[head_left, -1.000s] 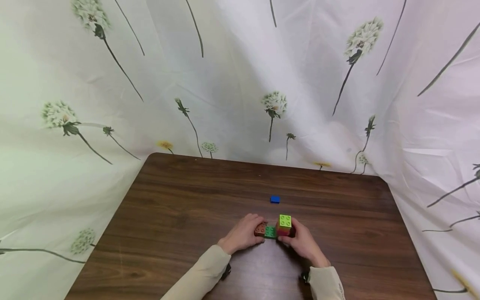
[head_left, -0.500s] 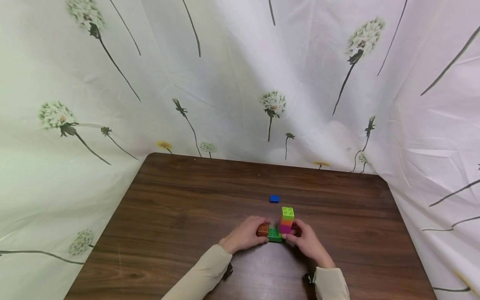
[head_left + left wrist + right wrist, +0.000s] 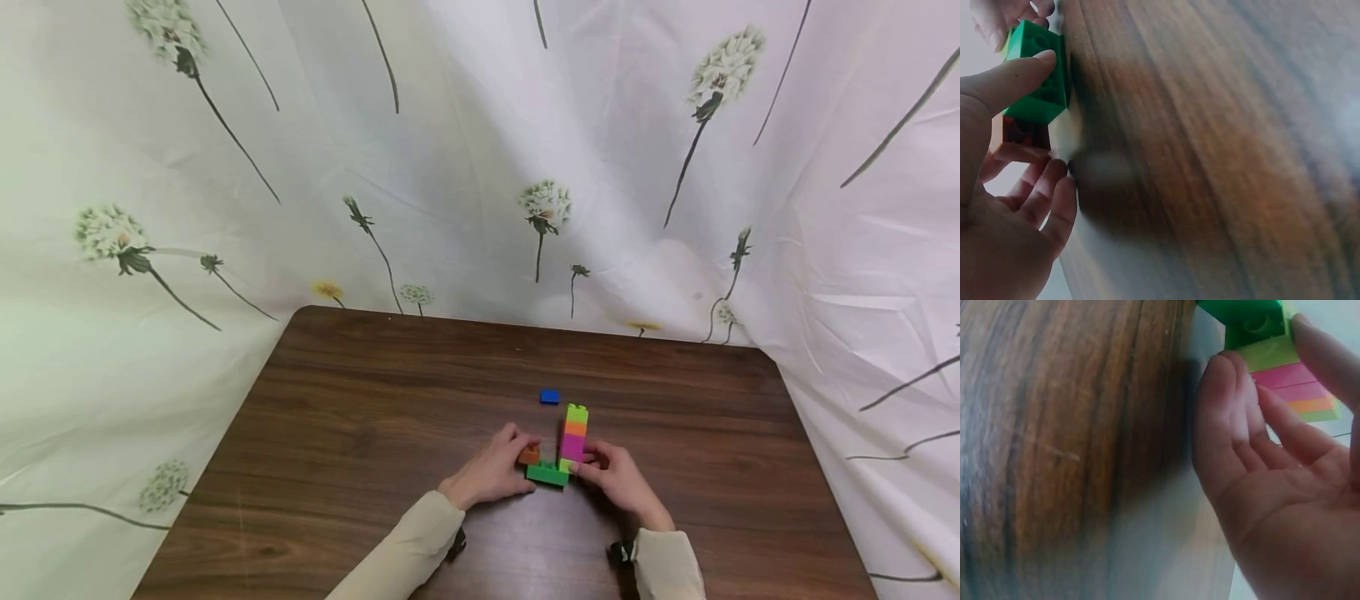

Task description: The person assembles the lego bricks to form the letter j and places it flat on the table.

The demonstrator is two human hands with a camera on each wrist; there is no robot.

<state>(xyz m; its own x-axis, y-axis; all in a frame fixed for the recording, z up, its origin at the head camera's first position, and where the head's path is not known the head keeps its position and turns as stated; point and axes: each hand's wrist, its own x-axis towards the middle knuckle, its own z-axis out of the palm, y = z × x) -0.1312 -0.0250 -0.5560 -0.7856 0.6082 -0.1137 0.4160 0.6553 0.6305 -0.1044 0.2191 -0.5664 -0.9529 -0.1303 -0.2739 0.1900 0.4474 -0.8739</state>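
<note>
Both hands hold a joined build of toy building bricks above the dark table. Its long green brick (image 3: 546,476) carries a brown-orange brick (image 3: 529,455) at the left end. At the right end rises a column: lime brick (image 3: 566,467), magenta section (image 3: 573,447), orange brick (image 3: 575,428) and lime top brick (image 3: 577,413). My left hand (image 3: 491,472) pinches the left end, its thumb (image 3: 1032,70) on the green brick's hollow underside and fingers by the brown-orange brick. My right hand (image 3: 618,481) pinches the column's foot; in the right wrist view its thumb (image 3: 1329,359) lies along the lime brick.
A small blue brick (image 3: 550,397) lies alone on the table behind the build. The wooden table (image 3: 360,392) reaches back to a white curtain (image 3: 465,208) printed with dandelions. Dark wrist straps (image 3: 621,550) sit at both cuffs.
The build has tipped away from me: its front sides now show where mostly studded tops showed before. Both hands turned with it, keeping hold. The blue brick stays in place.
</note>
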